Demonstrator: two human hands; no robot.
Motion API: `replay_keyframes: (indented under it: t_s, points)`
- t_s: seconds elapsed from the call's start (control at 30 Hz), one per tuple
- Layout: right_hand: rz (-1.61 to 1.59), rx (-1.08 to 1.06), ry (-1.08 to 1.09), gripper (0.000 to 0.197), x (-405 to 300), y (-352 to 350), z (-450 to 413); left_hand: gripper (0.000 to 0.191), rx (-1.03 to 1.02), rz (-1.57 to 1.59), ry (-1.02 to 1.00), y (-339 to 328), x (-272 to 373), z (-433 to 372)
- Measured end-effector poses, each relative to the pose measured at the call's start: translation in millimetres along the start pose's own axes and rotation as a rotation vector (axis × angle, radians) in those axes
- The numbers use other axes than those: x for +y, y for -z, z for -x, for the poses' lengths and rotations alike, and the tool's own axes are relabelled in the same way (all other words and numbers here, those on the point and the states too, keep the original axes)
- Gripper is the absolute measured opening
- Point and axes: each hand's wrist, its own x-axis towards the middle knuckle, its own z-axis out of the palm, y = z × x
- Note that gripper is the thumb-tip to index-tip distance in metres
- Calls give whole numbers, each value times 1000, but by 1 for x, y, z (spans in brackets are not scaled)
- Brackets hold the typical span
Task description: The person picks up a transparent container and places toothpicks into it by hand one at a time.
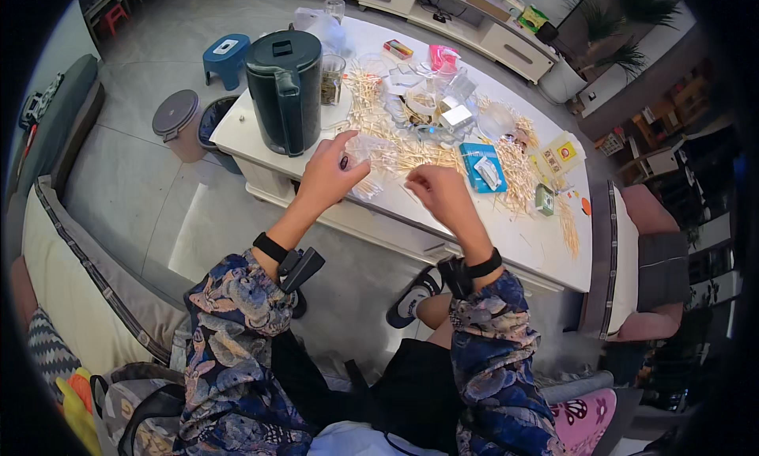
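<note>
My left hand point(332, 170) is at the table's near edge, thumb and forefinger spread around a clear plastic bag point(379, 151). White-tipped cotton swabs point(367, 187) show at the bag's lower end. To the right, my right hand point(443, 196) hovers over the tabletop with fingers curled and fingertips close together. A thin stick seems to show by those fingertips, but whether they grip it is unclear. Loose cotton swabs point(424, 154) lie heaped beyond both hands. A blue box point(483, 167) with a white packet point(487, 174) on it sits just right of my right hand.
A dark green jug point(284, 94) stands left of my left hand, beside a glass point(332, 79). Behind the swabs is a cluttered clear tray point(400, 109). A small green box point(544, 199) and yellow packaging point(560, 155) lie right. Bins point(178, 124) and a blue stool point(227, 59) stand left.
</note>
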Motion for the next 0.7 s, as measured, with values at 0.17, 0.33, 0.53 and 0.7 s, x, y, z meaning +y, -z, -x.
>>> replay_keyframes:
  t_s: [0.17,0.33,0.53,0.7]
  points:
    - [149,-48,-32,12,-13,-29,-1,63,-14,-29,-39,-18,2,8]
    - [213,-30,3,11,4,-48,-12,61,-51,2,-30,-25,18,7]
    - [248,-40,14,11,16,-60,-17,64,-17,-10,-107,-32,11,5]
    - [231,-150,18,13,-3,-46,-16,61,-3,-11,-98,-28,5,3]
